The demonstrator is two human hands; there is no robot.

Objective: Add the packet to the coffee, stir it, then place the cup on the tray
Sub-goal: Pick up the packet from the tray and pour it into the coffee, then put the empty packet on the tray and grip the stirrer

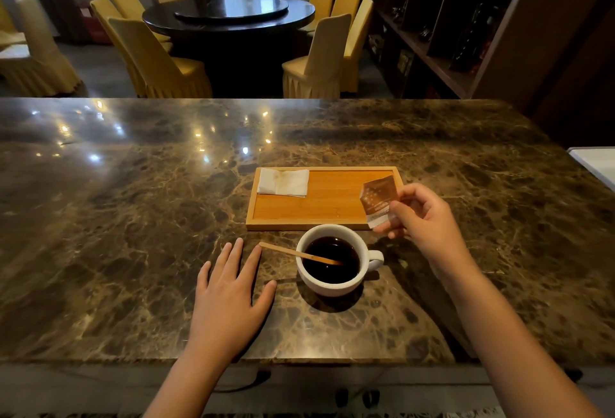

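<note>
A white cup (332,286) of black coffee stands on the marble counter, its handle pointing right. A wooden stir stick (289,252) leans in it, its upper end sticking out to the left. Just behind the cup lies a wooden tray (319,207). My right hand (422,214) holds a brown and white packet (377,199) upright above the tray's right end, a little behind and right of the cup. My left hand (229,291) rests flat on the counter left of the cup, fingers spread, its fingertips close to the stick's end.
A folded white napkin (283,181) lies on the tray's back left corner. The counter (133,217) spreads wide to the left and behind. A white object (599,164) sits at the right edge. Beyond the counter are yellow chairs, a round dark table and shelves.
</note>
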